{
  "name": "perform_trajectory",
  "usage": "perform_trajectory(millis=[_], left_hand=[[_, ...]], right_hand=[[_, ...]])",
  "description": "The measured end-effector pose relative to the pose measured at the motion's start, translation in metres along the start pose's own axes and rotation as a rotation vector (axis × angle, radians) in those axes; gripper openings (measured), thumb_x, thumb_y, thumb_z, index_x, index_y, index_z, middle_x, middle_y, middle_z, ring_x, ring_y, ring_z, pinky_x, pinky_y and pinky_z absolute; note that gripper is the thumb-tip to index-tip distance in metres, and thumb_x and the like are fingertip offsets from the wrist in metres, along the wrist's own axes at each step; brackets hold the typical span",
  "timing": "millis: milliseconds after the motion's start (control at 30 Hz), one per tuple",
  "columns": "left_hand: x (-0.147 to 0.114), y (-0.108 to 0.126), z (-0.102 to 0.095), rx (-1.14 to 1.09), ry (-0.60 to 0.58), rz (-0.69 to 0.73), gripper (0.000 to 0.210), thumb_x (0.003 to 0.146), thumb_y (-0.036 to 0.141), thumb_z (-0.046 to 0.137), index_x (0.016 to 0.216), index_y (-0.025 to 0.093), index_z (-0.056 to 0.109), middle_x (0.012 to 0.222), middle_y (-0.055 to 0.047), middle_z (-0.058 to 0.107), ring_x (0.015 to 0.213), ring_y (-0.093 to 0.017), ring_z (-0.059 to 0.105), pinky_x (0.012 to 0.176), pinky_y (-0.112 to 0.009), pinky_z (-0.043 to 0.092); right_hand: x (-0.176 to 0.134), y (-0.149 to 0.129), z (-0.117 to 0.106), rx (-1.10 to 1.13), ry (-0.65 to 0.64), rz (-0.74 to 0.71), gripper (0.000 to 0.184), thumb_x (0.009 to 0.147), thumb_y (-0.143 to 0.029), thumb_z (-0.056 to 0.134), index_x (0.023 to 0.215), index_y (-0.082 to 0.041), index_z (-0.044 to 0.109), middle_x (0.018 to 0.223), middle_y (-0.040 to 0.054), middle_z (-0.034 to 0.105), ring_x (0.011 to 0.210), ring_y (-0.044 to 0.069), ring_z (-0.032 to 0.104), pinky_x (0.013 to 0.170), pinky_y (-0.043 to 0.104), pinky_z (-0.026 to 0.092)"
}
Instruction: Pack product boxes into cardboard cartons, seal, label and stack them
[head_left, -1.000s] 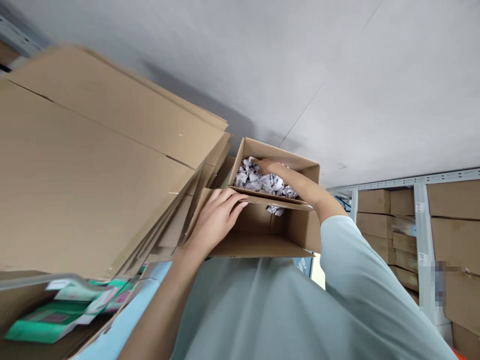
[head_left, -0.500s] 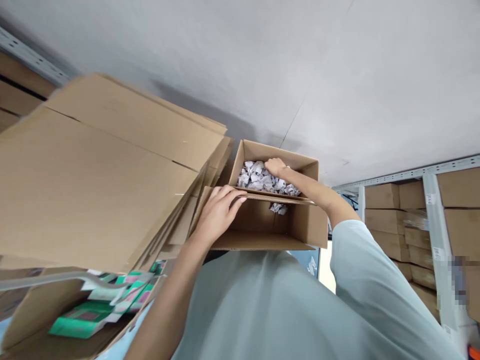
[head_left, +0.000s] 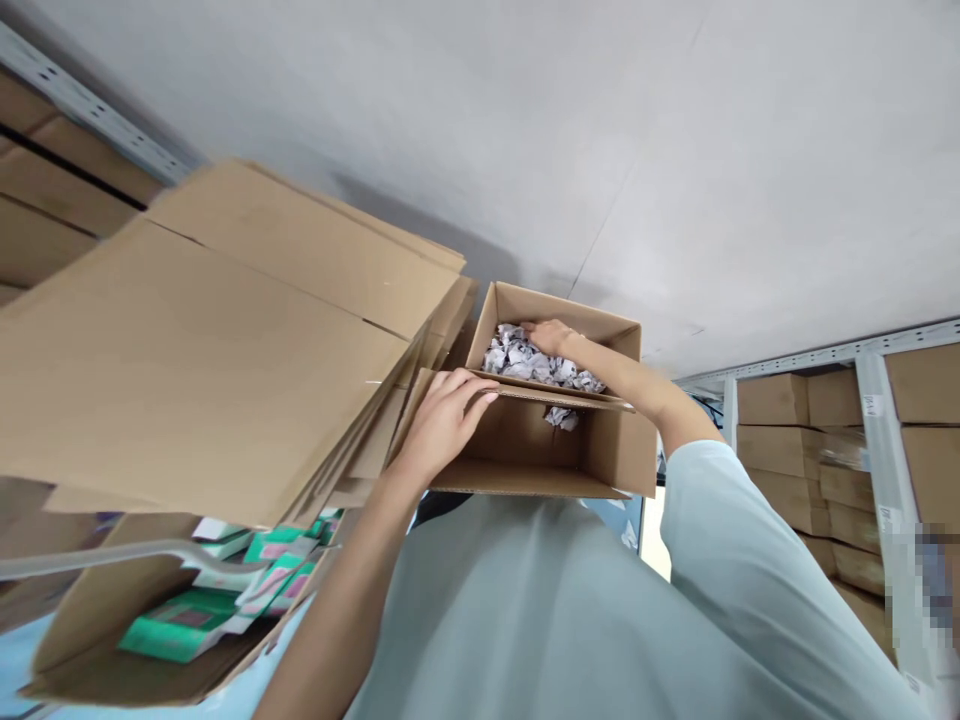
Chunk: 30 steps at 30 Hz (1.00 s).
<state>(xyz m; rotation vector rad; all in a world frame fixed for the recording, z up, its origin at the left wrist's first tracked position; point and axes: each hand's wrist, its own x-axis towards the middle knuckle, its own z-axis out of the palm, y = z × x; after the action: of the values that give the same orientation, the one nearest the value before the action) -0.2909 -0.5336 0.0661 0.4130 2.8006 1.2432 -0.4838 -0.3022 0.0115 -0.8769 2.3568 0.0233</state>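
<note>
My left hand [head_left: 448, 418] grips the upper edge of an open cardboard box [head_left: 634, 452], fingers over the rim and thumb on the near side. Inside this box lies a small wad of crumpled paper [head_left: 561, 418]; the rest of its visible inside is bare cardboard. Right behind stands a second open box [head_left: 570, 305], holding a heap of crumpled white paper [head_left: 517, 358]. My right hand [head_left: 550, 337] reaches into that second box from the right, its fingers bent onto the paper at the heap's back edge. The fingertips are partly hidden.
A tall stack of flattened cardboard [head_left: 247, 330] leans close on the left. Below it, an open carton [head_left: 90, 610] holds green and white packages [head_left: 184, 625]. Shelves with boxes stand at the left and right [head_left: 780, 450], and a pale wall [head_left: 525, 120] rises behind.
My right hand has shifted slightly within the paper heap, its fingers now reaching further out. My left hand keeps its hold on the box edge. The view has shifted a little.
</note>
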Motion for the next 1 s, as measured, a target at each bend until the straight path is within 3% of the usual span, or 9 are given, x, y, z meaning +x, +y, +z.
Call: perform_trajectory(millis=[133, 267, 367, 467, 600, 700, 767, 867, 1000], left_hand=[[-0.001, -0.001, 0.002, -0.011, 0.01, 0.01, 0.037, 0.115, 0.044, 0.049, 0.122, 0.026, 0.081, 0.119, -0.011, 0.076, 0.117, -0.031, 0.065, 0.11, -0.047, 0.052], [-0.002, 0.0, 0.002, -0.018, 0.024, 0.031, 0.039, 0.115, 0.046, 0.049, 0.121, 0.025, 0.081, 0.119, -0.012, 0.076, 0.118, -0.032, 0.065, 0.11, -0.047, 0.052], [-0.003, -0.001, 0.003, -0.014, 0.036, 0.037, 0.039, 0.115, 0.046, 0.049, 0.121, 0.025, 0.081, 0.118, -0.012, 0.076, 0.117, -0.032, 0.064, 0.109, -0.046, 0.052], [-0.003, -0.002, 0.005, -0.003, 0.041, 0.045, 0.04, 0.115, 0.048, 0.05, 0.122, 0.025, 0.081, 0.118, -0.012, 0.075, 0.118, -0.032, 0.064, 0.11, -0.046, 0.052], [-0.004, -0.005, 0.007, 0.012, 0.037, 0.049, 0.041, 0.115, 0.048, 0.049, 0.124, 0.025, 0.082, 0.118, -0.012, 0.074, 0.119, -0.032, 0.064, 0.111, -0.047, 0.051], [-0.003, -0.006, 0.007, 0.035, 0.023, 0.047, 0.044, 0.114, 0.048, 0.048, 0.124, 0.023, 0.082, 0.119, -0.012, 0.075, 0.119, -0.032, 0.064, 0.113, -0.047, 0.051], [-0.001, -0.005, 0.006, 0.049, 0.001, 0.034, 0.045, 0.113, 0.05, 0.048, 0.127, 0.022, 0.081, 0.119, -0.012, 0.076, 0.119, -0.032, 0.065, 0.114, -0.047, 0.052], [0.001, 0.001, -0.003, 0.047, 0.0, 0.014, 0.05, 0.113, 0.051, 0.049, 0.144, 0.023, 0.074, 0.134, -0.012, 0.076, 0.129, -0.032, 0.067, 0.121, -0.048, 0.051], [-0.01, 0.008, -0.025, 0.073, 0.127, 0.051, 0.065, 0.111, 0.051, 0.053, 0.166, 0.017, 0.057, 0.168, -0.015, 0.061, 0.161, -0.033, 0.053, 0.138, -0.052, 0.039]], right_hand=[[-0.045, -0.002, -0.023, 0.005, 0.146, -0.017, 0.053, 0.113, -0.012, 0.043, 0.164, -0.011, 0.059, 0.18, 0.0198, 0.051, 0.154, 0.038, 0.064, 0.127, 0.053, 0.054], [-0.142, -0.027, -0.042, 0.206, 0.492, -0.047, 0.05, 0.122, -0.031, 0.039, 0.163, -0.02, 0.064, 0.173, 0.0121, 0.062, 0.162, 0.033, 0.056, 0.135, 0.052, 0.048], [-0.223, -0.063, -0.036, 0.348, 0.707, -0.012, 0.046, 0.123, -0.04, 0.043, 0.154, -0.027, 0.073, 0.153, 0.0103, 0.075, 0.149, 0.031, 0.068, 0.129, 0.049, 0.054], [-0.278, -0.098, -0.008, 0.417, 0.842, 0.036, 0.039, 0.122, -0.042, 0.05, 0.146, -0.033, 0.079, 0.139, 0.0084, 0.081, 0.136, 0.029, 0.075, 0.122, 0.047, 0.061], [-0.292, -0.128, 0.04, 0.42, 0.744, 0.053, 0.035, 0.12, -0.034, 0.057, 0.144, -0.032, 0.082, 0.139, 0.0083, 0.083, 0.132, 0.029, 0.079, 0.12, 0.047, 0.064], [-0.285, -0.139, 0.066, 0.462, 0.627, 0.039, 0.039, 0.119, -0.029, 0.054, 0.149, -0.032, 0.079, 0.161, 0.0069, 0.072, 0.136, 0.028, 0.078, 0.12, 0.045, 0.065], [-0.288, -0.141, 0.074, 0.527, 0.619, 0.02, 0.04, 0.119, -0.029, 0.053, 0.151, -0.032, 0.078, 0.171, 0.0051, 0.064, 0.137, 0.026, 0.079, 0.12, 0.042, 0.065], [-0.308, -0.135, 0.082, 0.608, 0.78, 0.134, 0.039, 0.12, -0.034, 0.054, 0.152, -0.033, 0.077, 0.167, 0.0055, 0.068, 0.144, 0.025, 0.074, 0.127, 0.042, 0.06], [-0.341, -0.112, 0.109, 0.592, 1.057, 0.528, 0.042, 0.115, -0.049, 0.064, 0.147, -0.026, 0.078, 0.153, 0.0146, 0.076, 0.146, 0.032, 0.071, 0.128, 0.055, 0.056]])
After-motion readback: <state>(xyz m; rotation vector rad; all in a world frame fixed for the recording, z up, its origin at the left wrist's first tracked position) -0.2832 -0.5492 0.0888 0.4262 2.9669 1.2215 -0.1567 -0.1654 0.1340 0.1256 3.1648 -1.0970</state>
